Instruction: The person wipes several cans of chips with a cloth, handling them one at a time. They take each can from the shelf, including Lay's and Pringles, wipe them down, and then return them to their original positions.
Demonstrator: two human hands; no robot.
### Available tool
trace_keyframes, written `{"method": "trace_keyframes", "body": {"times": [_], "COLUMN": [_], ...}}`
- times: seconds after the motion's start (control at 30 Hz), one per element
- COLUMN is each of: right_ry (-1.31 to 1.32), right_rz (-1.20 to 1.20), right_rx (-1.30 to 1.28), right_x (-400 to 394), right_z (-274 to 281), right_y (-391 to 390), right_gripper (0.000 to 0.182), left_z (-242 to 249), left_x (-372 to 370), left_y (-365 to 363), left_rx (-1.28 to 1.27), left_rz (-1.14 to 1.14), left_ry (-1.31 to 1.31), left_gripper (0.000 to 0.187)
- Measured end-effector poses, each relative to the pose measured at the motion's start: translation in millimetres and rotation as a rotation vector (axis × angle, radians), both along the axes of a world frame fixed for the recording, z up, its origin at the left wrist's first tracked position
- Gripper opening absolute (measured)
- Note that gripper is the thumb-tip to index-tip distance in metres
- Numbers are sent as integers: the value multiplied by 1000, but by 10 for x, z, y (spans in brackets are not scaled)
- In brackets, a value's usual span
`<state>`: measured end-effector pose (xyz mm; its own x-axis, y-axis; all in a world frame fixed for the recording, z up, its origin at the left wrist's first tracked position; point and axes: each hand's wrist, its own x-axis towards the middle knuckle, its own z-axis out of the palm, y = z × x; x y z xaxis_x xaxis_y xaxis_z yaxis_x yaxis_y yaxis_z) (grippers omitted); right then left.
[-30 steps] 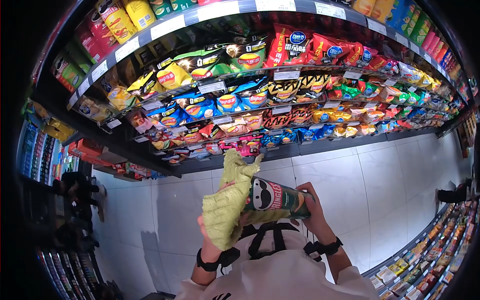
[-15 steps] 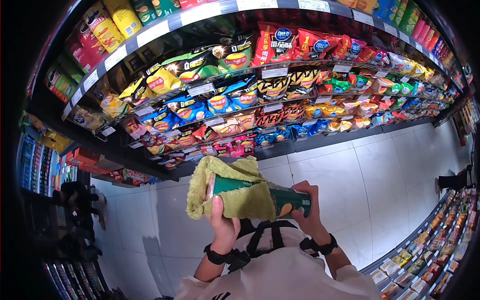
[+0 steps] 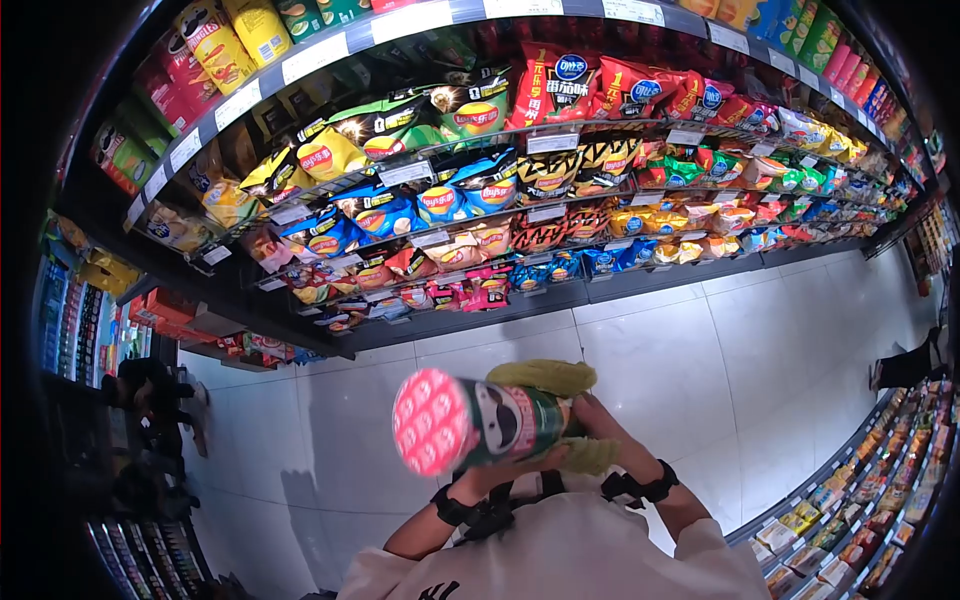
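A green Pringles can (image 3: pixel 505 418) lies across the front of my body, its pink-and-red patterned lid (image 3: pixel 432 422) pointing left and toward the camera. My left hand (image 3: pixel 515 472) holds the can from below, its fingers partly hidden behind it. At the can's other end, my right hand (image 3: pixel 603 430) grips an olive-green plush cloth (image 3: pixel 545 376). The cloth wraps around that end and shows both above and below the can. The bottom of the can is covered by the cloth and my right hand.
Ahead, a shelf rack holds several rows of chip bags (image 3: pixel 470 195), with price tags on its edges and Pringles cans (image 3: pixel 212 45) at top left. Low shelves of packets (image 3: pixel 850 515) stand at right. A person (image 3: pixel 155 395) is at left. Tiled floor (image 3: pixel 680 370) lies between.
The can has turned so its lid and printed face show. The cloth has shifted from the left end toward the right end. My left hand has moved underneath the can.
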<state>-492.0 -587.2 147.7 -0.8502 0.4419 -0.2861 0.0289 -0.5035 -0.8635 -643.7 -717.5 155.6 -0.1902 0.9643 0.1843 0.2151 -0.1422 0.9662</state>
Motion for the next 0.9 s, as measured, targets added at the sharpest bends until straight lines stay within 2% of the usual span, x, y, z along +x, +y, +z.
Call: {"method": "trace_keyframes", "body": {"times": [0.03,0.07,0.13,0.17,0.2,0.27,0.3,0.33,0.4,0.47,0.57,0.63,0.67,0.73,0.77,0.8,0.87,0.9], "right_ry": [-145,-141,-314,-94,-87,23,-64,28,-43,14,126,189,287,414,467,520,630,611], "right_rz": [266,271,68,-25,-11,63,112,37,70,55,50,61,48,-13,-142,-277,-413,-531], "right_rx": [406,414,724,758,770,956,933,971,1002,929,912,925,1021,1197,1285,1367,1457,1593], "right_x": [-14,-39,-101,-99,-133,-241,-274,-355,-443,-562,-731,-876,-962,-1110,-1216,-1334,-1576,-1715], "right_z": [120,284,640,626,672,832,868,809,793,900,954,1053,1188,1429,1518,1611,1833,1968], "right_y": [199,226,263,276,258,175,127,114,136,131,194,290,331,393,429,473,653,714], "right_gripper": [50,50,50,69,69,86,98,90,90,82,84,86,87,86,83,80,83,84], "left_z": [-109,-197,215,313,357,200,140,119,109,58,75,189,144,-116,-464,-478,-460,-547], "left_x": [-50,-84,-232,-310,-368,-403,-405,-431,-457,-498,-699,-865,-947,-1075,-1134,-1160,-1233,-1307], "left_y": [32,63,187,230,243,156,73,23,-52,-129,-176,-308,-374,-519,-569,-589,-640,-668], "left_rx": [-24,-53,-175,-27,117,71,-12,-86,-137,-171,-57,-220,-206,-126,-251,-240,-287,-249], "left_rz": [34,143,192,236,281,240,218,198,214,223,71,-95,-83,-21,86,89,372,393], "left_ry": [3,30,-118,159,436,419,384,352,275,157,286,-149,-145,-319,-328,-326,-1192,-1273], "left_gripper": [60,58,64,61,57,62,67,72,71,70,62,63,63,62,53,53,42,39]}}
